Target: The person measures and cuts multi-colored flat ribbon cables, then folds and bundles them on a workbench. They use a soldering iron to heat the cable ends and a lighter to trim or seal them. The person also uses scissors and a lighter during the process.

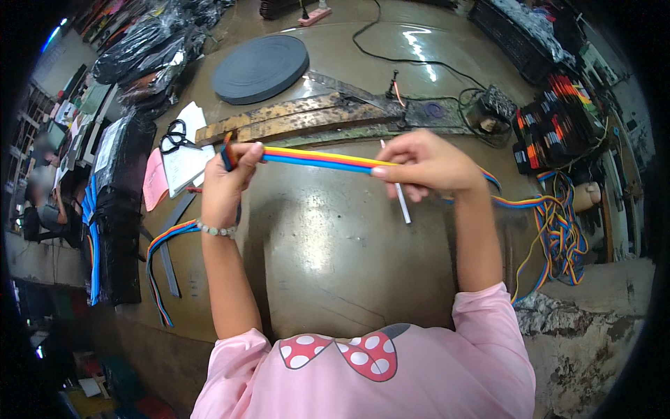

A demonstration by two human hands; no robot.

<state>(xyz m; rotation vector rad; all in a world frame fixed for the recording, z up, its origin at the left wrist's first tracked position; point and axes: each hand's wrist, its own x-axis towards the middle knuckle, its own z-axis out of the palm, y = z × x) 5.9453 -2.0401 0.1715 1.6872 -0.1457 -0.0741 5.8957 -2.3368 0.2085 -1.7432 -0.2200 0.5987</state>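
Observation:
A flat strap striped in yellow, red and blue [317,159] is stretched level between my two hands, above the table. My left hand [225,180] pinches its left end, where a dark blue part wraps by the fingers. Closed on the strap's right part is my right hand [434,165], thumb on top. A thin white stick [404,207], like a pen or chalk pencil, is also tucked in the right fingers and points down. More of the striped strap trails off past my right wrist to a tangled heap of strap [562,234].
Beyond my hands lies a long worn wooden bar [300,115] with a metal fixture, and a large grey webbing roll [260,68]. Black scissors [178,137] rest on papers at left. Cut straps [164,241] hang by the left table edge. Dark bundled straps [555,126] are stacked at right.

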